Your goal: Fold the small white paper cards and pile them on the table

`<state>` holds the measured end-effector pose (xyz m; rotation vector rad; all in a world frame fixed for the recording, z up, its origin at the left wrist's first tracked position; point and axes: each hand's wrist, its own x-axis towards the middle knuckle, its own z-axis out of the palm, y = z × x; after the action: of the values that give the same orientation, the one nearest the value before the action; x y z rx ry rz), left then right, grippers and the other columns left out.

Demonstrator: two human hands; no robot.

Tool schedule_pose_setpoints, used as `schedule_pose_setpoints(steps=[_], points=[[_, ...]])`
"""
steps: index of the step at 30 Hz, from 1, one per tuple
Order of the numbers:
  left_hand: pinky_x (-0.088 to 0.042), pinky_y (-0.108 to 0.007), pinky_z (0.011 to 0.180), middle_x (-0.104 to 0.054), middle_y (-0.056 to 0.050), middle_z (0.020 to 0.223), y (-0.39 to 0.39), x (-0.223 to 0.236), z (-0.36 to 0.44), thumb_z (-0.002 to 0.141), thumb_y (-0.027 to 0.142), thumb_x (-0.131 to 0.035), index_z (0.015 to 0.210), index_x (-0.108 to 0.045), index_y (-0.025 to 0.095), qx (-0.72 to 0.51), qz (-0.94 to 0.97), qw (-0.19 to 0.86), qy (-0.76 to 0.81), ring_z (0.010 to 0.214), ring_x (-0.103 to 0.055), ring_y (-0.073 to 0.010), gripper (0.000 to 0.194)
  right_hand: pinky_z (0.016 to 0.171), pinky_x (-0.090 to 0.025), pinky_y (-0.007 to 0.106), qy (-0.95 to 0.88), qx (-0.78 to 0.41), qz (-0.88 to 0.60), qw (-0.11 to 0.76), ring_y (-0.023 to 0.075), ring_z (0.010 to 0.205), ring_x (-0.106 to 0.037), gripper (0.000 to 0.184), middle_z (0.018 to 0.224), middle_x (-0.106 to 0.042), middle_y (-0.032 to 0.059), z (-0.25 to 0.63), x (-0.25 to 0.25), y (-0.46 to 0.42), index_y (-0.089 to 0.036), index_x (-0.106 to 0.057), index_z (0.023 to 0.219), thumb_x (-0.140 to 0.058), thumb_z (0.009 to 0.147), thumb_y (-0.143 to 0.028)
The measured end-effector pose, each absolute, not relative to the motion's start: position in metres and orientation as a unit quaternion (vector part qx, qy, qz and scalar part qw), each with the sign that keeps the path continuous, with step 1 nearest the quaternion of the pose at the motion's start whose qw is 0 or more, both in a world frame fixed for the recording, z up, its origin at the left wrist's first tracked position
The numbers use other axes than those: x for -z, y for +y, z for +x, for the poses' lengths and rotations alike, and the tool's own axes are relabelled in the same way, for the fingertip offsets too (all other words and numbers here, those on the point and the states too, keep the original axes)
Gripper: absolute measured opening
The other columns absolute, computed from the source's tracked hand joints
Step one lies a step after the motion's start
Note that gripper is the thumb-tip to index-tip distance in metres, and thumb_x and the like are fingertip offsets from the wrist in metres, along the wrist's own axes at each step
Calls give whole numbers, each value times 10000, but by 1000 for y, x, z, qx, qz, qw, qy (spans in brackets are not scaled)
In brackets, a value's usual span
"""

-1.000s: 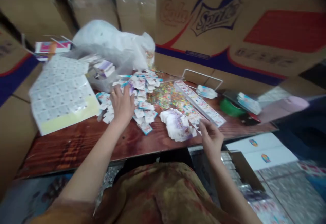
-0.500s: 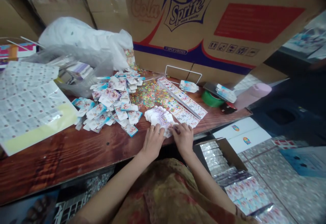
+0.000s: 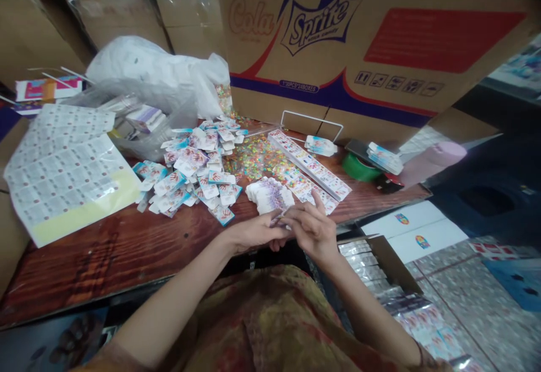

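Observation:
My left hand [image 3: 256, 232] and my right hand [image 3: 315, 228] meet at the table's front edge. Pinched between their fingers is a small purple-and-white carton [image 3: 278, 219], mostly hidden by the fingertips. Just beyond them lies a fanned stack of flat purple-and-white cartons [image 3: 266, 193]. To the left is a heap of small printed cartons [image 3: 192, 163], blue and purple with hand pictures. Loose multicoloured candies [image 3: 253, 158] are spread behind the stack. Beside them lie long strips of printed stickers [image 3: 310, 163].
A large cardboard box [image 3: 296, 90] stands at the back. Sticker sheets [image 3: 76, 175] lie on the left, by a plastic bag [image 3: 152, 73]. Green tape [image 3: 359, 167] and a pink bottle [image 3: 435, 163] sit on the right. An open box of packs [image 3: 380, 259] is below the edge.
Both hands have drawn back from the fanned stack towards my body, now with a carton between them. The right hand has turned and its fingers have lifted. The view has shifted slightly.

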<state>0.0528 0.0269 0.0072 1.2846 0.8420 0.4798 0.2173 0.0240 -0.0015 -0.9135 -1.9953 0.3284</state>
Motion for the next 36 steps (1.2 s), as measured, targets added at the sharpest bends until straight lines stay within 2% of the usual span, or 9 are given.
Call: schedule_pose_setpoints(steps=[7, 9, 12, 14, 17, 23, 27, 32, 36], points=[[-392, -192, 452, -476, 63, 589, 24, 2, 47, 774, 335, -583, 873, -503, 152, -208, 593, 662, 409, 467, -468, -73, 223, 1058, -336, 470, -777, -301, -368, 413, 125, 629, -604, 146, 682, -649, -36, 210, 8, 24, -215, -621, 746, -562, 874, -252], [-418, -201, 504, -535, 35, 669, 22, 8, 49, 740, 363, -647, 896, -544, 137, -280, 581, 638, 422, 520, -496, -75, 293, 973, -411, 433, -735, -353, -371, 445, 142, 666, -608, 143, 699, -648, -18, 211, 6, 25, -211, -624, 724, -613, 845, -286], [-453, -221, 658, -608, -8, 802, 19, 17, 51, 647, 357, -756, 888, -594, 114, -380, 532, 628, 422, 682, -549, -101, 379, 771, -487, 333, -626, -414, -395, 530, 158, 724, -592, 143, 796, -638, 13, 212, 5, 27, -218, -640, 839, -712, 760, -312], [-443, -220, 681, -614, -9, 799, 16, 20, 53, 609, 340, -790, 861, -605, 107, -397, 514, 634, 420, 712, -544, -106, 391, 659, -481, 283, -571, -507, -402, 506, 149, 701, -577, 241, 812, -629, 15, 210, 6, 30, -218, -633, 907, -736, 731, -347], [-406, -193, 593, -571, 24, 695, 14, 18, 52, 572, 319, -815, 796, -595, 107, -403, 505, 623, 440, 623, -492, -79, 378, 594, -458, 254, -521, -623, -392, 433, 128, 627, -556, 269, 730, -620, -3, 204, 8, 34, -204, -632, 867, -715, 737, -424], [-368, -193, 456, -523, 50, 594, 11, 12, 51, 608, 379, -782, 850, -568, 117, -379, 496, 616, 480, 463, -435, -64, 416, 638, -472, 273, -539, -554, -404, 490, 138, 647, -556, 281, 722, -635, -5, 194, 9, 37, -214, -666, 827, -762, 678, -432], [-447, -216, 628, -599, 18, 770, 7, 22, 53, 596, 356, -797, 952, -531, 156, -447, 545, 479, 524, 674, -561, -119, 487, 586, -453, 252, -503, -651, -385, 418, 124, 603, -558, 282, 705, -653, -13, 195, 14, 42, -203, -691, 804, -793, 641, -410], [-426, -213, 641, -604, 25, 756, 3, 25, 50, 852, 384, -548, 996, -482, 196, -503, 553, 412, 520, 672, -577, -112, 245, 518, -425, 224, -420, -700, -395, 421, 90, 523, -513, 292, 642, -631, -22, 191, 24, 43, -188, -702, 739, -824, 585, -403], [-410, -225, 660, -606, 1, 787, 1, 19, 47, 934, 339, -372, 891, -523, 194, -462, 604, 325, 562, 688, -571, -114, 214, 541, -445, 259, -505, -579, -410, 491, 120, 550, -531, 218, 635, -626, -6, 186, 23, 33, -200, -719, 737, -756, 684, -408]])
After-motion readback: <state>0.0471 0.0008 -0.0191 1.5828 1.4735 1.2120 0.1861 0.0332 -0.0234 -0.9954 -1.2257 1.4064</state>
